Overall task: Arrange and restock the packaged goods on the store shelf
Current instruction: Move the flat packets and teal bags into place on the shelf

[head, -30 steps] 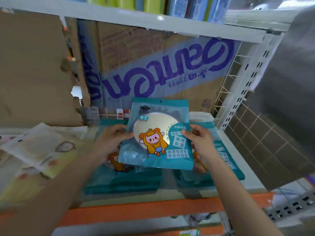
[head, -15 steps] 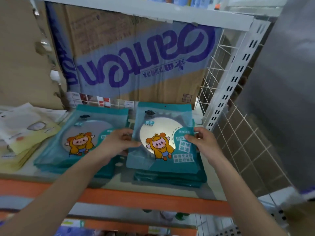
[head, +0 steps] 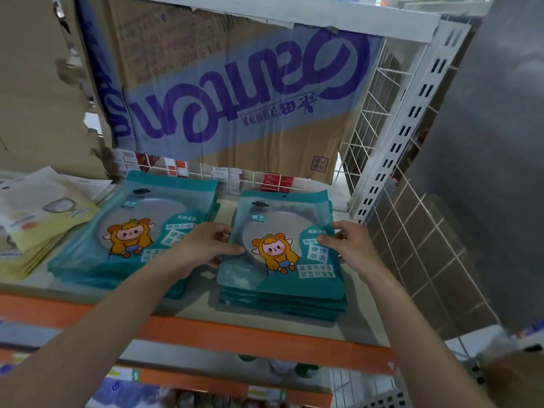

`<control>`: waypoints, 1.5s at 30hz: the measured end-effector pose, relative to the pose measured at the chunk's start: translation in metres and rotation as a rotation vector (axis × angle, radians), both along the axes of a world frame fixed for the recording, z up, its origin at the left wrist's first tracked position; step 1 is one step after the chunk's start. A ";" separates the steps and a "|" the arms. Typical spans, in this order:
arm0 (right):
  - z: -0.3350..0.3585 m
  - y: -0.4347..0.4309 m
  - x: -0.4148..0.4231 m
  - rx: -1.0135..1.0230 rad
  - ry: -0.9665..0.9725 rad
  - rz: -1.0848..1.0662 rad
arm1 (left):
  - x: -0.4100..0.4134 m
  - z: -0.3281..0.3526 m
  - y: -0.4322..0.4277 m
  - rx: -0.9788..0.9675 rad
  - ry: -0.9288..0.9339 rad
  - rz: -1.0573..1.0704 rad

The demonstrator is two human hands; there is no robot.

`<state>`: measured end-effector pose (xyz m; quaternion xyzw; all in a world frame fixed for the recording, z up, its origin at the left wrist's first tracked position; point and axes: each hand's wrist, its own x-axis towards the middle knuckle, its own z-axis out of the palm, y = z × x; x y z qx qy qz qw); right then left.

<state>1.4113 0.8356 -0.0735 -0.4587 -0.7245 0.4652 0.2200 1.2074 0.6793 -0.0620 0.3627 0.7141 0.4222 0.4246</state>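
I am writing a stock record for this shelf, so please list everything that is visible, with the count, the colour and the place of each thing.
top mirror packet: one, teal, lying on the right stack
right stack: one, teal, right part of the shelf; packet count unclear
left stack: one, teal, left of the right stack
pale packets: one pile, cream and yellow, far left of the shelf
cardboard box: one, brown with upside-down purple lettering, behind the stacks
small boxes: several, red and white, behind the back wire
wire grid: one, white, right side of the shelf
shelf edge: one, orange, front
left hand: grips the top mirror packet's left edge
right hand: pinches its right edge
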 end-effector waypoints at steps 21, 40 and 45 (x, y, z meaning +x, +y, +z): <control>-0.008 -0.006 0.014 0.113 -0.186 -0.021 | 0.011 -0.006 -0.001 -0.026 0.192 -0.014; -0.005 -0.006 0.014 0.165 -0.333 0.005 | 0.014 -0.006 -0.001 0.096 0.171 -0.036; 0.019 -0.019 -0.005 0.449 -0.404 0.029 | -0.013 0.018 -0.006 0.222 0.402 0.007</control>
